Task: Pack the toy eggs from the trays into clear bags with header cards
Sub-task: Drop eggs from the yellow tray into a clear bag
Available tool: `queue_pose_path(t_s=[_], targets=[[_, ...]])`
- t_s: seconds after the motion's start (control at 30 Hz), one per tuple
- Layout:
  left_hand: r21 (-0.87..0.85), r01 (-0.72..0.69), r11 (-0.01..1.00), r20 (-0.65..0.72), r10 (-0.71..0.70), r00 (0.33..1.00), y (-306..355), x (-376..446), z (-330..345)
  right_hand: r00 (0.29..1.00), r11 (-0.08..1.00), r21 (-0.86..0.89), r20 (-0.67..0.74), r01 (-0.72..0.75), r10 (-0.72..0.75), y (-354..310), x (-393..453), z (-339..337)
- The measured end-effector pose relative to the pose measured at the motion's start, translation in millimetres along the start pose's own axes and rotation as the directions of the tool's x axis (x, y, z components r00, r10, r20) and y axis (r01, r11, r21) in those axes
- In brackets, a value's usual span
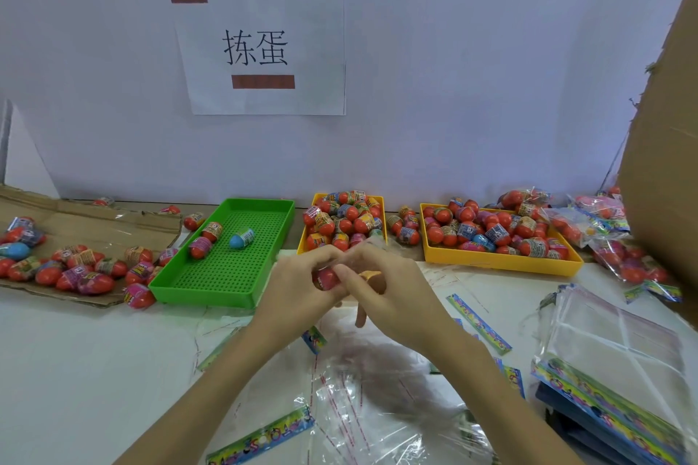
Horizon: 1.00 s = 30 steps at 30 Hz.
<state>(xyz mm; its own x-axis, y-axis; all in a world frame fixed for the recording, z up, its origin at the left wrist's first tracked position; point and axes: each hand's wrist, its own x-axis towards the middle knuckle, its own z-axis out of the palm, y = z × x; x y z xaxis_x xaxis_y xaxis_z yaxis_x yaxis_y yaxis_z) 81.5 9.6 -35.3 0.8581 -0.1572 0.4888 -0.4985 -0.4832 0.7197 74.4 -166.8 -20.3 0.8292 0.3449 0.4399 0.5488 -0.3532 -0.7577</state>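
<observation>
The left hand (298,283) grips one red toy egg (325,279) in front of the trays; the right hand (381,289) pinches a clear bag (368,249) against it; three eggs lie in the green tray (226,276); two yellow trays (502,260) sit heaped.

Trays: three, one green tray (226,272), two yellow trays (502,260). Toy eggs in green tray: three (241,238). Hands: two (298,287). Wall sign (264,49): one.
</observation>
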Motion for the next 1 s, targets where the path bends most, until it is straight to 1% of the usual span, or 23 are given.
queue_pose_path(t_s=[0.07, 0.13, 0.2, 0.27, 0.3, 0.33, 0.37, 0.43, 0.5, 0.57, 0.67, 0.77, 0.83, 0.93, 0.97, 1.0], targets=[[0.093, -0.054, 0.994, 0.008, 0.054, 0.999, 0.4, -0.1, -0.7, 1.0, 1.0, -0.029, -0.001, 0.006, -0.006, 0.7, 1.4, -1.3], [0.134, -0.083, 0.988, -0.038, 0.089, 0.995, 4.0, 1.3, -4.3, 0.997, 0.997, -0.04, -0.054, 0.06, -0.063, -0.6, 1.8, -0.5], [0.121, -0.033, 0.992, -0.135, 0.049, 0.99, 4.3, 5.3, -13.1, 0.978, 0.994, 0.004, -0.182, 0.108, -0.106, -1.8, 3.1, 0.5], [0.081, 0.066, 0.994, -0.232, -0.046, 0.972, 0.7, 9.5, -23.4, 0.946, 0.995, 0.012, -0.31, 0.102, -0.094, -1.0, 5.5, 1.2], [0.058, 0.122, 0.991, -0.275, -0.101, 0.956, -2.5, 11.0, -28.0, 0.939, 0.996, -0.014, -0.334, 0.085, -0.085, 0.9, 6.8, 2.4], [0.033, 0.169, 0.985, -0.313, -0.15, 0.938, -5.5, 12.1, -31.3, 0.943, 0.996, -0.061, -0.324, 0.065, -0.081, 4.3, 7.3, 3.9], [-0.001, 0.208, 0.978, -0.338, -0.196, 0.921, -8.3, 13.1, -33.6, 0.956, 0.991, -0.123, -0.282, 0.044, -0.077, 9.2, 7.2, 6.4], [-0.117, 0.262, 0.958, -0.341, -0.287, 0.895, -13.0, 14.0, -36.2, 0.99, 0.962, -0.274, -0.135, 0.008, -0.046, 19.7, 5.5, 13.8], [-0.222, 0.292, 0.93, -0.305, -0.35, 0.886, -15.3, 14.7, -36.2, 1.0, 0.887, -0.462, -0.006, 0.004, -0.008, 27.1, 4.4, 21.1], [-0.264, 0.305, 0.915, -0.276, -0.375, 0.885, -18.2, 15.4, -35.2, 0.999, 0.799, -0.6, 0.046, 0.034, -0.008, 29.8, 6.0, 28.0], [-0.273, 0.306, 0.912, -0.259, -0.376, 0.89, -21.4, 15.9, -34.8, 0.998, 0.733, -0.678, 0.065, 0.063, -0.025, 29.9, 13.0, 35.9], [-0.319, 0.317, 0.893, -0.239, -0.4, 0.885, -25.0, 17.1, -34.9, 0.992, 0.715, -0.694, 0.124, 0.083, 0.006, 32.3, 14.1, 43.2], [-0.33, 0.323, 0.887, -0.224, -0.406, 0.886, -26.8, 17.9, -34.6, 0.997, 0.732, -0.68, 0.082, 0.055, 0.001, 33.7, 13.4, 44.4], [-0.304, 0.32, 0.897, -0.212, -0.392, 0.895, -27.5, 17.6, -33.1, 0.995, 0.779, -0.626, -0.097, -0.044, -0.021, 32.1, 14.0, 42.9], [-0.294, 0.319, 0.901, -0.21, -0.387, 0.898, -27.7, 17.3, -33.1, 0.99, 0.796, -0.602, -0.137, -0.064, -0.024, 31.6, 14.6, 42.5], [-0.283, 0.319, 0.905, -0.209, -0.382, 0.9, -27.8, 17.3, -33.2, 0.989, 0.807, -0.586, -0.149, -0.069, -0.023, 31.8, 15.0, 42.2]])
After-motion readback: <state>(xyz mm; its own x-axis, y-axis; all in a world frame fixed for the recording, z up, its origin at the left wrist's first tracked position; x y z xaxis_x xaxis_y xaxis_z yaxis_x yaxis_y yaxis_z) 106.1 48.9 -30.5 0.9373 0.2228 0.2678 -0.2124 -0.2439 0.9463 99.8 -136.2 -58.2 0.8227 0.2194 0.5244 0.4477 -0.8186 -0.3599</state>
